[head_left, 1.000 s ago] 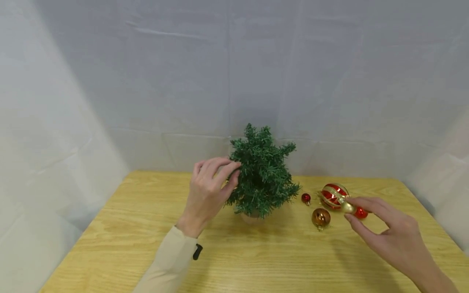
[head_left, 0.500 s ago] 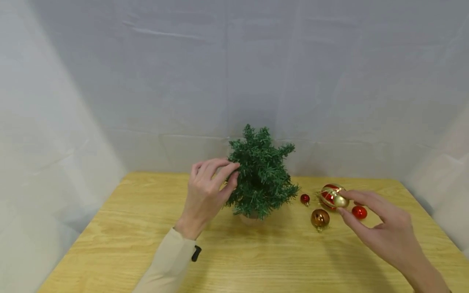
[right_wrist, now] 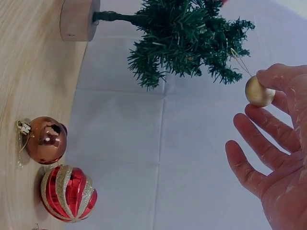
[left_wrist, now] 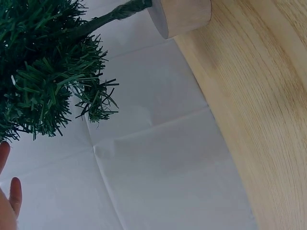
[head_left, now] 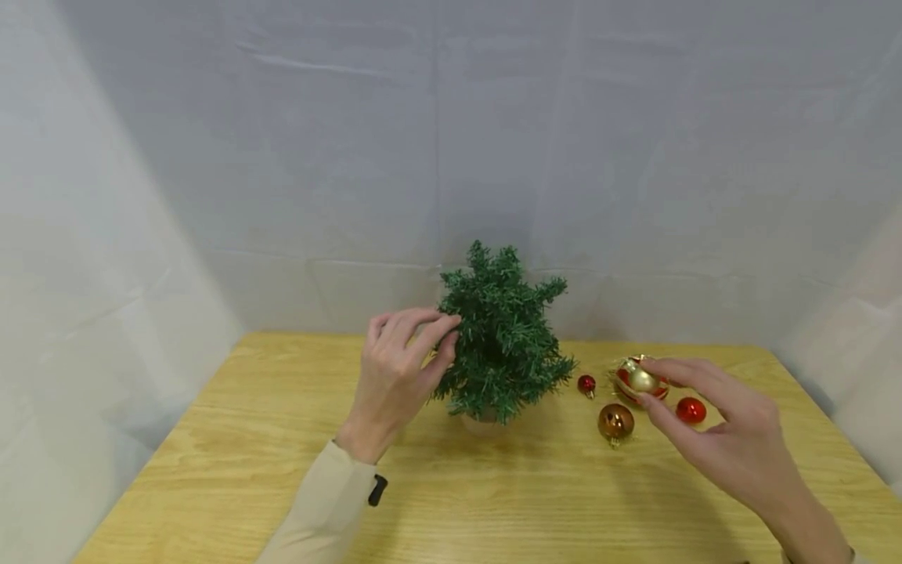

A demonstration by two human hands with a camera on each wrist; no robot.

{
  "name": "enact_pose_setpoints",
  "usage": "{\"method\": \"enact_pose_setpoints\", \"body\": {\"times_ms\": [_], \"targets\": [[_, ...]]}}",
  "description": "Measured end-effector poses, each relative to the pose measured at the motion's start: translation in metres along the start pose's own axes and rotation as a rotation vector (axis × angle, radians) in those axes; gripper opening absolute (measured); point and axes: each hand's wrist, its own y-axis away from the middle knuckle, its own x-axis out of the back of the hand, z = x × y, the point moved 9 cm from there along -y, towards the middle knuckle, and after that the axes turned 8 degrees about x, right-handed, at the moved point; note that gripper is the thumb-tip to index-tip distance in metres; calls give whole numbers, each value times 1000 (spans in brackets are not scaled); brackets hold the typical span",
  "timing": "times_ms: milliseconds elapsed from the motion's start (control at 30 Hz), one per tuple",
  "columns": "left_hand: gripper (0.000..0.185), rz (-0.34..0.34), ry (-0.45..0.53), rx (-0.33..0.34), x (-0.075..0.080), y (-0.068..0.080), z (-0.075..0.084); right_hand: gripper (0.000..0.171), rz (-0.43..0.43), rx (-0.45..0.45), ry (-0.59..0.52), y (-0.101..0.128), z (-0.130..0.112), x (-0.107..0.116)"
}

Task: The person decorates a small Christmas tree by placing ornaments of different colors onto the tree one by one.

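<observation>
A small artificial Christmas tree (head_left: pixel 502 329) stands on the table in a round pale wooden base (head_left: pixel 483 425). At its left side my left hand (head_left: pixel 400 364) pinches a branch between thumb and index finger; the exact contact is partly hidden by foliage. To the right, my right hand (head_left: pixel 733 435) holds a small gold Christmas ball (right_wrist: pixel 259 92) between thumb and index finger, with the other fingers spread. A thin thread loop extends from the ball in the right wrist view. In the head view the ball overlaps a larger red-and-gold striped Christmas ball (right_wrist: pixel 70 193).
Nearby on the table (head_left: pixel 451 501) lie a copper Christmas ball (head_left: pixel 616 421), a small dark red one (head_left: pixel 586 385) and a bright red one (head_left: pixel 691 410). A pale cloth (head_left: pixel 352 196) hangs behind the table's back edge and along both sides.
My right hand has moved left with the gold ball, from in front of the bright red ball to in front of the striped one. The left hand keeps its place at the tree.
</observation>
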Motion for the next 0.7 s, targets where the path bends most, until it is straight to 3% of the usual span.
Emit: {"method": "enact_pose_setpoints", "body": {"times_ms": [433, 700], "targets": [[17, -10, -4, 11, 0, 0, 0, 30, -5, 21, 3, -12, -10, -7], [17, -6, -4, 16, 0, 2, -1, 41, -5, 44, 8, -18, -16, -10]]}}
